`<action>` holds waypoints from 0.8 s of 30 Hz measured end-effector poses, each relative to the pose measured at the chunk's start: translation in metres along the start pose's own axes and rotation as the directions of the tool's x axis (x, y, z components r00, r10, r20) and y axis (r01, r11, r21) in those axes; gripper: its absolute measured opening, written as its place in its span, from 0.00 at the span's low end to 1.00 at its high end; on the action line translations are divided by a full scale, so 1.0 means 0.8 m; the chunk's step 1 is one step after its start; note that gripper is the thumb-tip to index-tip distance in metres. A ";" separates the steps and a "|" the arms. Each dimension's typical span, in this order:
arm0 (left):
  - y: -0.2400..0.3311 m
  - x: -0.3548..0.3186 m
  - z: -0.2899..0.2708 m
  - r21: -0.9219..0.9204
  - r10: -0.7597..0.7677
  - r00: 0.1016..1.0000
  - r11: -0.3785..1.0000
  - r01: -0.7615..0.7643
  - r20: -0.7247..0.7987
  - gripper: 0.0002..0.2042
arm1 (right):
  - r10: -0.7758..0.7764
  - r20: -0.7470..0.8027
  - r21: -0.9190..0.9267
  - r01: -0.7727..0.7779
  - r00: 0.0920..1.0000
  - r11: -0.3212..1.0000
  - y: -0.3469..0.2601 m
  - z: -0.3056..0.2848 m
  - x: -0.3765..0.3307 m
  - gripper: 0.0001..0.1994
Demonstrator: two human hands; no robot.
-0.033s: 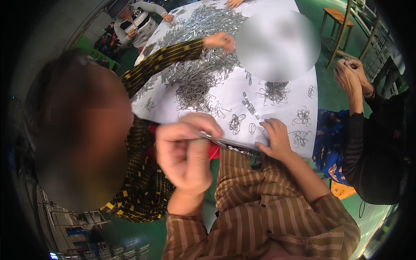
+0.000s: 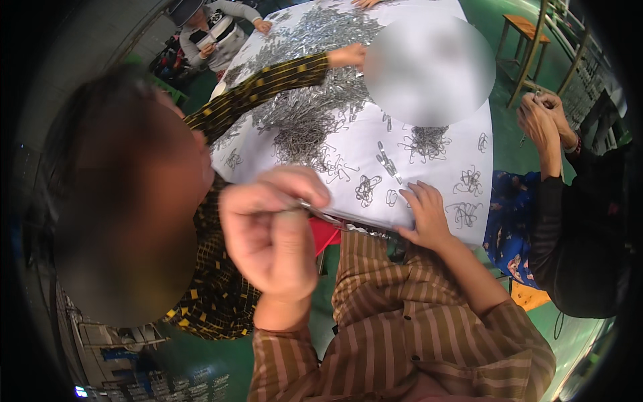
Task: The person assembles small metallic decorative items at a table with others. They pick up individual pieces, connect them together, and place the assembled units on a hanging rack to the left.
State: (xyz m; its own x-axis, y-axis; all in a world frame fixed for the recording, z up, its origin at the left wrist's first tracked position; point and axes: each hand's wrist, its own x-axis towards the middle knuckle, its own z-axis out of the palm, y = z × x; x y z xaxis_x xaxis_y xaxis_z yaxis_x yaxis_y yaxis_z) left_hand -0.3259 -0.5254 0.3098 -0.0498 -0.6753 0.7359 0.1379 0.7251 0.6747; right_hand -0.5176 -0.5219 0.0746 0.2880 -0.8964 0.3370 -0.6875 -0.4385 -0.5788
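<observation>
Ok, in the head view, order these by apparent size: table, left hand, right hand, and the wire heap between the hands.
Largest to smallest, as they look:
1. Table, though partly hidden
2. Left hand, probably enlarged by nearness to the camera
3. Right hand
4. Wire heap

A wooden stool (image 2: 521, 25) stands over there on the green floor (image 2: 481, 20); something orange (image 2: 528, 295), possibly another seat, peeks out below a blue flowered garment (image 2: 509, 218).

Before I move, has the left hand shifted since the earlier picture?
Yes. The left hand has moved left relative to the table.
</observation>
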 end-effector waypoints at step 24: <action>0.424 0.060 -0.205 0.819 0.755 0.619 0.485 -0.306 -0.216 0.05 | 0.003 0.188 -0.390 0.072 0.982 0.918 -0.020 0.027 -0.004 0.50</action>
State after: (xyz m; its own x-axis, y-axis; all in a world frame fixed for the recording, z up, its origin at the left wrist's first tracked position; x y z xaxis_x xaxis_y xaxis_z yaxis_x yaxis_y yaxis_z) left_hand -0.1192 -0.3341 0.5649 0.2873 0.1007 0.9525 -0.7285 0.6686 0.1490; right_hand -0.4929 -0.5133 0.0666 0.4060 -0.8939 0.1902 -0.8706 -0.4416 -0.2171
